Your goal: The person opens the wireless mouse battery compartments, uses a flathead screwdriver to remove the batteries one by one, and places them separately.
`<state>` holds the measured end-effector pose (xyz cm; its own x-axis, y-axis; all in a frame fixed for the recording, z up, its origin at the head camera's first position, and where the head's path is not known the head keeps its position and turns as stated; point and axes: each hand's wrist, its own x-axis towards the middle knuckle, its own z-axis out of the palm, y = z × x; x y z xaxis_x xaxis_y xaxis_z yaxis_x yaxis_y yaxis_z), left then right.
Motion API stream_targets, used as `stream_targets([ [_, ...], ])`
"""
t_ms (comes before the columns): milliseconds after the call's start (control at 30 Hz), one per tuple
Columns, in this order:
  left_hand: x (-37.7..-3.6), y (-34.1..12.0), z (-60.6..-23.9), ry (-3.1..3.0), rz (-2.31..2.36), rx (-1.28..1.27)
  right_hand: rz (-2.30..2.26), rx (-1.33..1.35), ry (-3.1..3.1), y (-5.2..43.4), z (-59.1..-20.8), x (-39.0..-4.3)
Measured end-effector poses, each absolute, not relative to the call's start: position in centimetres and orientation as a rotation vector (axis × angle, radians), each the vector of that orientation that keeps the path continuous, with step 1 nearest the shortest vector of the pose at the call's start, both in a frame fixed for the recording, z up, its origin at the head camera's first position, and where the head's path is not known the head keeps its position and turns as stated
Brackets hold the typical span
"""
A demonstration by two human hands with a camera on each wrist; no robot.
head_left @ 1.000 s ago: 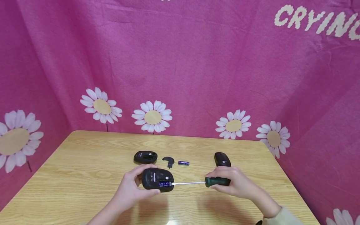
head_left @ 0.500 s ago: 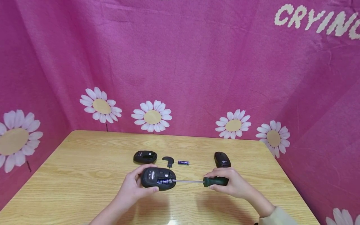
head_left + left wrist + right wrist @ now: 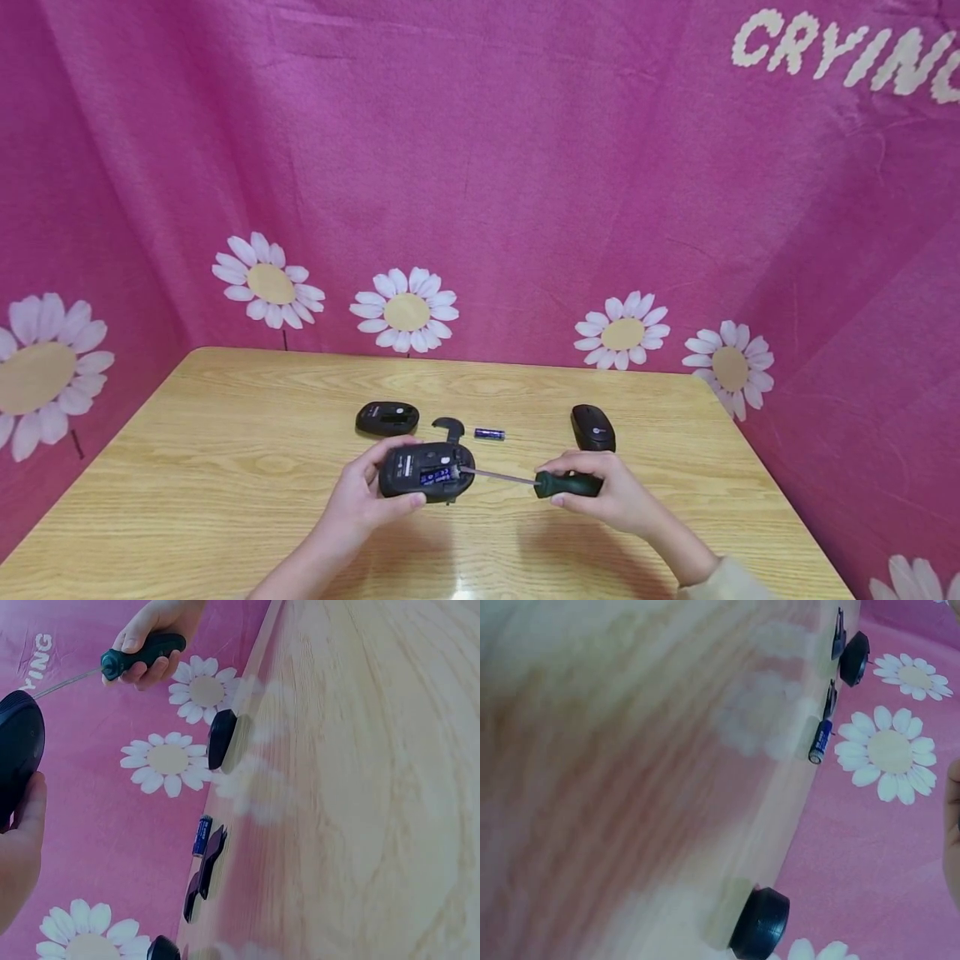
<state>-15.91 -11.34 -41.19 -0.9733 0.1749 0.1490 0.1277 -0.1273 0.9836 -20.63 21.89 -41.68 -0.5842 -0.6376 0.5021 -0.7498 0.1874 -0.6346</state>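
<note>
My left hand (image 3: 360, 500) grips a black computer mouse (image 3: 399, 477) by its left end, underside turned up toward the head camera. Its battery compartment is uncovered, and a blue battery (image 3: 435, 476) lies slanted in it, right end higher. My right hand (image 3: 611, 497) holds a screwdriver (image 3: 572, 484) by its dark green handle. The metal shaft points left, and its tip is in the compartment at the battery's right end. The left wrist view shows the screwdriver (image 3: 142, 656) meeting the far end of the mouse (image 3: 19, 750), above the table.
Behind the hands on the wooden table (image 3: 225, 467) lie an upturned mouse (image 3: 371, 419) with its compartment uncovered, a curved black battery cover (image 3: 448, 427) and a loose blue battery (image 3: 490, 434). Another mouse (image 3: 592, 427) sits upright at the right. A pink flowered cloth (image 3: 480, 208) hangs behind.
The battery's right end has risen, so it slants in the compartment. The screwdriver has shifted left and its shaft now slopes up toward the mouse, which has moved slightly right.
</note>
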Motion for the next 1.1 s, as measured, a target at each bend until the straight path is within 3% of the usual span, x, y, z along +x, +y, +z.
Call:
stream_targets([
  [367,-15.9,-11.1,-41.4,1.993,2.332,0.372,1.422,1.215,-2.402,21.8,-42.3,-20.1],
  [733,-15.8,-11.4,-41.1,2.042,2.306,0.328,1.284,1.243,-2.331,22.6,-41.8,-20.5],
  [1100,-15.9,-12.1,-41.2,2.081,2.224,0.25,1.127,0.965,-2.435,23.9,-41.5,-20.5],
])
